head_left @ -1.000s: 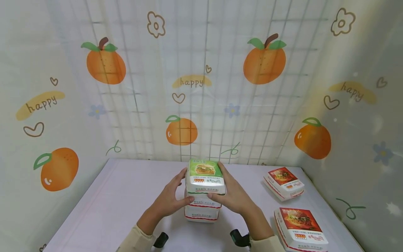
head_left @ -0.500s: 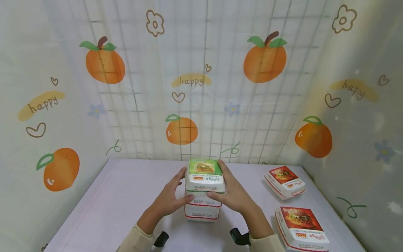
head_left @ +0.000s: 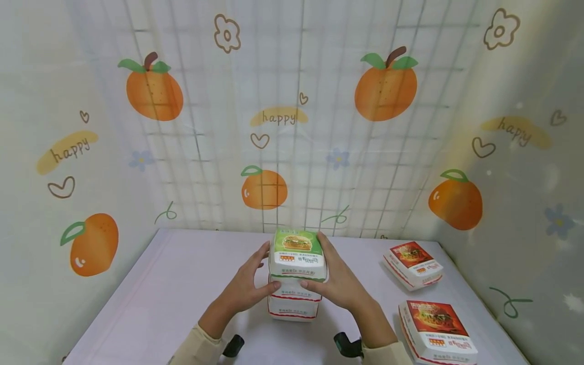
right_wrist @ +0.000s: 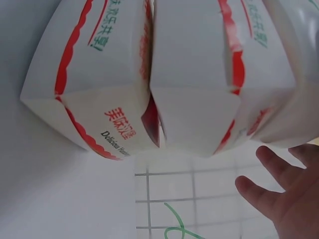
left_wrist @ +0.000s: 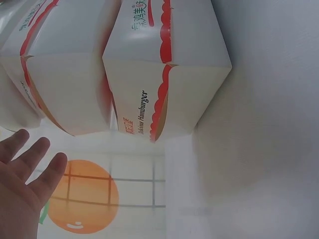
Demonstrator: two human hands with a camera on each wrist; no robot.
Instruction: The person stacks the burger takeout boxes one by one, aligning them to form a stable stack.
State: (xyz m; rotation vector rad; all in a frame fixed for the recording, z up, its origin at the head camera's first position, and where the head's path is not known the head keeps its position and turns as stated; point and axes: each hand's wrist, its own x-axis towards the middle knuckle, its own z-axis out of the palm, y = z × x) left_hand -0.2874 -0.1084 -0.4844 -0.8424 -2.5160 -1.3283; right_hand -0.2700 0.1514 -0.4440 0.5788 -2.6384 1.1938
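A green-topped white burger box (head_left: 297,258) tops a stack in the middle of the table. Beneath it are a middle burger box (head_left: 296,291) and a bottom burger box (head_left: 293,308), both with red scalloped edging. My left hand (head_left: 248,284) holds the green-topped box at its left side, thumb in front low down. From the right, my right hand (head_left: 339,279) holds it too, fingers along its far right edge and thumb across the front. In the wrist views the outer left fingers (left_wrist: 50,174) and right fingers (right_wrist: 259,196) spread, fairly straight, beside the stack.
Two red-topped burger boxes lie on the right side of the white table (head_left: 191,274): a farther box (head_left: 412,264) and a nearer box (head_left: 437,329). A curtain (head_left: 205,192) printed with oranges hangs behind the table, over a wire grid.
Both hands and the stack keep their positions. The head view shifts very slightly, and the boxes on the right stay put.
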